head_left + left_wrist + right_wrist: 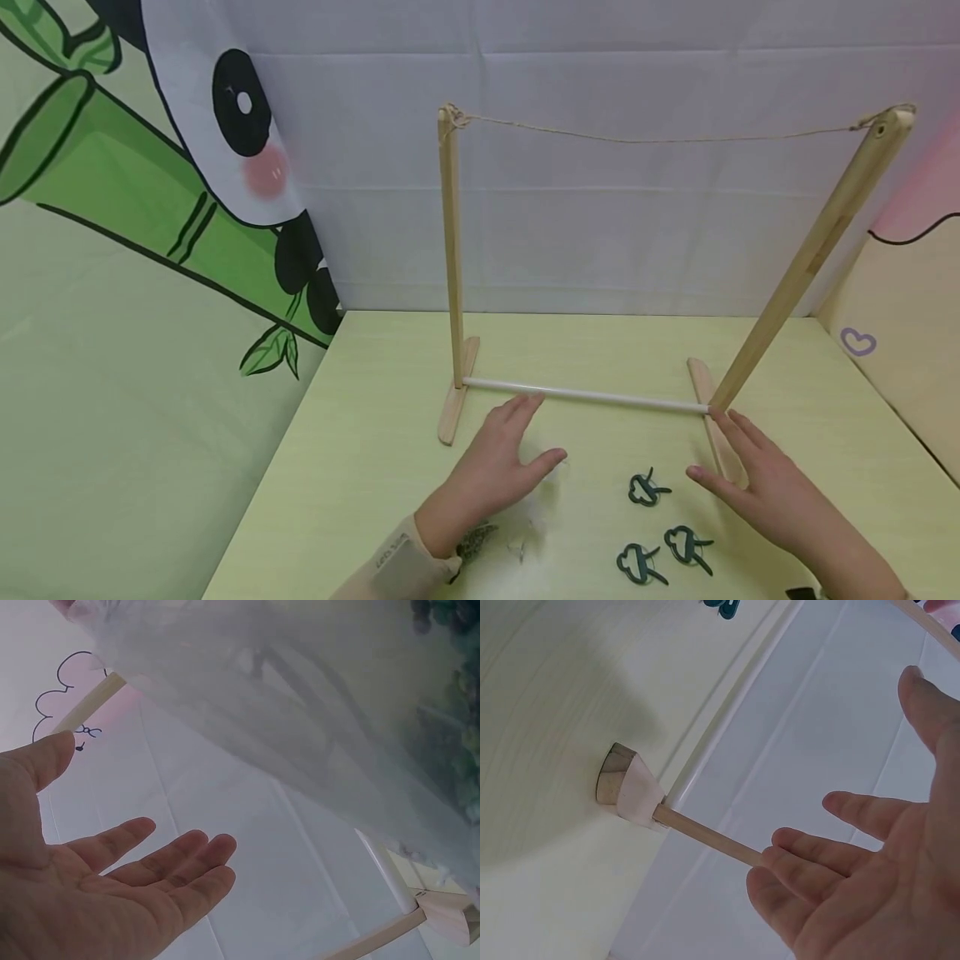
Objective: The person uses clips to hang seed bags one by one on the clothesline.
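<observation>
Head view: the stand [452,250] is up, and nothing has hold of it

Here's the left hand [498,458], fingers stretched out, thumb well apart, empty, just on the near side of the white rod [600,396]. Over on the other flank, the right hand [768,483], spread just as wide and empty too, fingertips close by the rod's right end. The stand rises beyond both of them on the worktop [337,467], string [645,140] tied between the tops of its two posts [813,258].

And the relation that counts, I'd judge: that rod lies ahead of the hands, long axis running side to side, right end a touch nearer the person. Left hand has the middle-left stretch, right hand the right end. Any fingertip touching? From here, I cannot tell.

Down in front, three dark green clips [639,565] lie between the hands, nearer the right one, two close to the person, one farther off.

Containers? Just one showing: a see-through plastic bag [300,697], looming large in the left wrist view, small dark green pieces [465,757] bunched inside. How full it is, there's no telling.
</observation>
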The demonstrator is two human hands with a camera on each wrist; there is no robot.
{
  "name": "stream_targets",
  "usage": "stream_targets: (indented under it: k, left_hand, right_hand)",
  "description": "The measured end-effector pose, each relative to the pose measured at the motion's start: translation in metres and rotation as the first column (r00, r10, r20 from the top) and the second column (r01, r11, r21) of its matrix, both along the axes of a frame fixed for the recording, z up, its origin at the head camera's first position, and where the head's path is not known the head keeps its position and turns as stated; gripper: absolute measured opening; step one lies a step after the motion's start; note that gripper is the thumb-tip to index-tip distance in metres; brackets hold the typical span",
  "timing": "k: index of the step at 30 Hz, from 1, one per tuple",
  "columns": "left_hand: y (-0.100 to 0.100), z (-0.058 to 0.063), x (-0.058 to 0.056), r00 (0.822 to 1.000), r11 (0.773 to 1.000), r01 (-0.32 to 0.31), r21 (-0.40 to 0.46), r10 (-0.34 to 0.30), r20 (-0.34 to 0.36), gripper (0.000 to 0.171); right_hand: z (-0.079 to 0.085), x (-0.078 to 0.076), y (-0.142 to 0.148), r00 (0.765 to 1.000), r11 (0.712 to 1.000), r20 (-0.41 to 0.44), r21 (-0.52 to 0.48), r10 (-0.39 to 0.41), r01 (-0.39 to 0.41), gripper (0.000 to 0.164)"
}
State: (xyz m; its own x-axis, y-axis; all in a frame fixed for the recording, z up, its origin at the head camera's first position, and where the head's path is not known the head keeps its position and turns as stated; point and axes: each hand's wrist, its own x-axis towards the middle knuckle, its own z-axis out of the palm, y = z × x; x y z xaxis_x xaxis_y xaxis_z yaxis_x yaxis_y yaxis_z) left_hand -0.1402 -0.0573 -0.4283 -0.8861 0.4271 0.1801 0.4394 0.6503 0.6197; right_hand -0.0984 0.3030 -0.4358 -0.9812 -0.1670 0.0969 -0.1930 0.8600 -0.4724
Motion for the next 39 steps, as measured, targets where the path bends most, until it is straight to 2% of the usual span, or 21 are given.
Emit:
stream_targets:
  k: [6,17,24,39]
  left_hand:
    - [0.006,0.000,0.002,1.000,1.000,0.017,-0.009,-0.017,0.012,0.076]
    - [0.020,0.000,0.005,0.999,0.999,0.036,-0.039,-0.036,-0.013,0.073]
    - [0.033,0.004,0.008,0.998,0.997,0.064,-0.049,-0.063,0.019,0.075]
    - [0.046,-0.004,0.010,0.995,0.992,0.096,-0.083,-0.094,0.025,0.074]
  right_hand:
    - [-0.001,-0.002,0.000,0.999,1.000,-0.026,-0.009,0.025,-0.025,0.093]
    - [-0.005,-0.005,0.000,0.999,0.999,-0.023,-0.015,0.044,-0.044,0.092]
    - [-0.008,-0.005,-0.001,0.999,0.999,-0.012,-0.013,0.045,-0.045,0.091]
    - [-0.014,-0.012,-0.004,0.997,0.997,-0.027,-0.020,0.076,-0.077,0.087]
